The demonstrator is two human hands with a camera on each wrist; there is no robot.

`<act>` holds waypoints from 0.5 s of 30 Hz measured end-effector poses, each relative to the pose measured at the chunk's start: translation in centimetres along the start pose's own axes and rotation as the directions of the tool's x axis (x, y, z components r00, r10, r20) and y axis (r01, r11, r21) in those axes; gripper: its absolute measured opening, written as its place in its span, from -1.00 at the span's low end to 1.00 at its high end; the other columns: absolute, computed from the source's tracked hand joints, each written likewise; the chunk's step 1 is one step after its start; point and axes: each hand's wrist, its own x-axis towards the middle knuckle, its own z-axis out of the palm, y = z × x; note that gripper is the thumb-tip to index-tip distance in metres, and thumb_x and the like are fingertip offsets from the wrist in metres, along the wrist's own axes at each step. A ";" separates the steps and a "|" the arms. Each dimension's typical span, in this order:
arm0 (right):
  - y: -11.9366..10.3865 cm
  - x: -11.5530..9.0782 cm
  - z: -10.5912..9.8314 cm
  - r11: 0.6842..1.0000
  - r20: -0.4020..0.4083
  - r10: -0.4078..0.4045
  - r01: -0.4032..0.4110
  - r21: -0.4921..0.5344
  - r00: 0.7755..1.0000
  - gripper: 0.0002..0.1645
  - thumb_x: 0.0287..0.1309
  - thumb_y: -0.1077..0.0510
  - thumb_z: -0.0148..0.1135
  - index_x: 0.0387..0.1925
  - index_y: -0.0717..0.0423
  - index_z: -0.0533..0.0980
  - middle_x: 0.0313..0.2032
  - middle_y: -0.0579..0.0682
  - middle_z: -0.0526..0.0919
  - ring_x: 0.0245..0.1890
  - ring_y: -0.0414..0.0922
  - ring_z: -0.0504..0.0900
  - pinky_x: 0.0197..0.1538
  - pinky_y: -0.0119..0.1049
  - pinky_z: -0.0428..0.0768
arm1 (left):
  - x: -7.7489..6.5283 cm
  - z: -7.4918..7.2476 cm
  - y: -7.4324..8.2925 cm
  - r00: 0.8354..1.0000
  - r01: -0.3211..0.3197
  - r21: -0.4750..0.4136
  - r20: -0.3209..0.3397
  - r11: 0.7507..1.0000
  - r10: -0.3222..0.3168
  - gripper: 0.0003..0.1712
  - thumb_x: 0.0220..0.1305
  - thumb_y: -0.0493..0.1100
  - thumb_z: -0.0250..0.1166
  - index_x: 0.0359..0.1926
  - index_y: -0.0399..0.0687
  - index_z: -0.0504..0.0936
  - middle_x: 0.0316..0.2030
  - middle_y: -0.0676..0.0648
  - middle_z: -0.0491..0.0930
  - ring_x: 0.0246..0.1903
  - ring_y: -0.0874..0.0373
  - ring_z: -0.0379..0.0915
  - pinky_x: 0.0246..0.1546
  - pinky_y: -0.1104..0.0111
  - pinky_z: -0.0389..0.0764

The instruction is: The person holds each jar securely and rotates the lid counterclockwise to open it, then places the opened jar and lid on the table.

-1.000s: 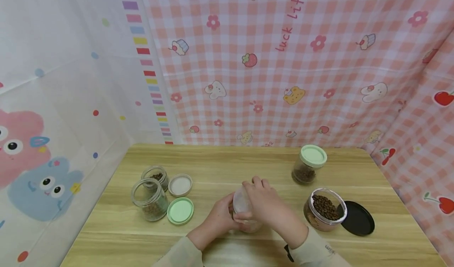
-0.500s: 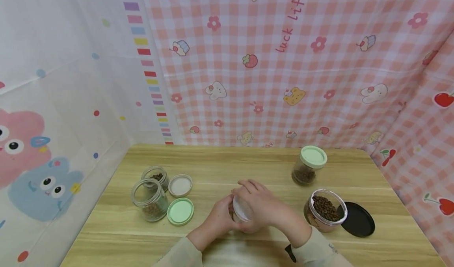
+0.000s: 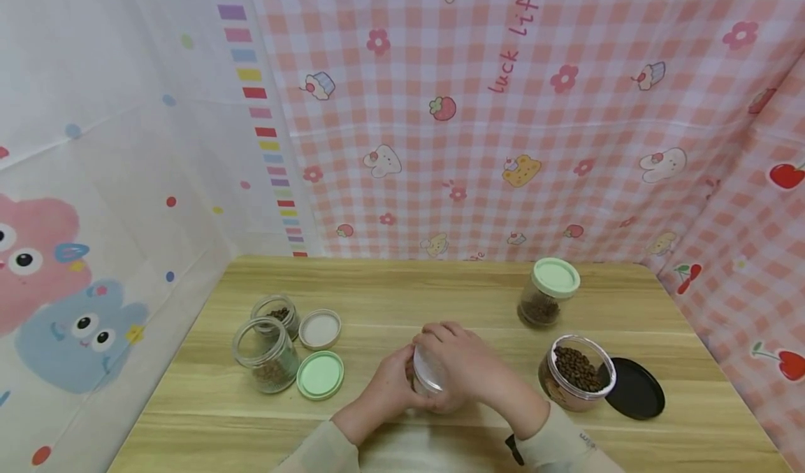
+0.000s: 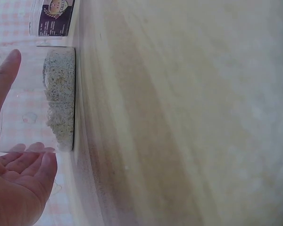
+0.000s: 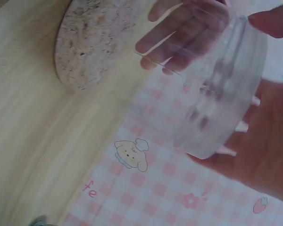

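Near the middle front of the table, both hands are on a clear jar (image 4: 60, 101) with pale, speckled, flaky contents in its lower part. My left hand (image 3: 385, 388) holds the jar's side, thumb and fingers on opposite sides in the left wrist view. Over the jar's top, my right hand (image 3: 467, 367) curls its fingers round the translucent lid (image 3: 430, 372). In the right wrist view that lid's ribbed rim lies in the right hand (image 5: 266, 129), and the left fingers (image 5: 191, 40) show through the clear wall. The right palm hides part of the lid in the head view.
At left stand two uncovered glass jars, a front one (image 3: 272, 365) and a back one (image 3: 288, 312), beside a pale lid (image 3: 319, 329) and a green lid (image 3: 320, 374). At right are a green-lidded jar (image 3: 542, 298), an uncovered tub of brown pellets (image 3: 577, 372) and a black lid (image 3: 638, 389).
The right hand has turned and settled lower round the lid, its fingertips shifting left and toward the person. The left hand keeps its place on the jar.
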 end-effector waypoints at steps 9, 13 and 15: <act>-0.4 0.1 0.0 0.993 -0.035 0.106 -0.104 0.046 0.994 0.06 -0.18 -0.35 0.41 0.32 -0.01 0.27 0.32 0.18 0.23 0.29 0.27 0.21 0.20 0.23 0.36 | -0.1 -0.1 0.0 1.000 0.015 -0.029 0.001 0.999 -0.015 0.08 -0.31 0.08 0.61 0.31 0.06 0.32 0.14 0.03 0.50 0.09 0.13 0.47 0.06 0.33 0.53; -0.5 0.3 0.4 0.979 -0.090 0.204 -0.204 0.010 0.975 0.11 -0.29 -0.40 0.43 0.25 0.10 0.35 0.12 0.23 0.39 0.08 0.23 0.39 -0.10 0.15 0.55 | 0.0 0.0 0.0 0.999 0.034 -0.066 0.012 0.997 -0.033 0.12 -0.38 0.06 0.64 0.31 0.17 0.31 0.11 0.12 0.51 0.08 0.19 0.46 0.06 0.34 0.52; -0.4 0.2 0.4 0.983 -0.087 0.179 -0.181 -0.008 0.980 0.09 -0.32 -0.36 0.47 0.22 0.11 0.38 0.08 0.21 0.42 0.05 0.20 0.41 -0.14 0.11 0.58 | 0.0 0.0 0.0 1.000 0.023 -0.059 0.009 0.998 -0.023 0.10 -0.35 0.02 0.64 0.31 0.08 0.32 0.13 0.06 0.51 0.10 0.16 0.46 0.08 0.33 0.52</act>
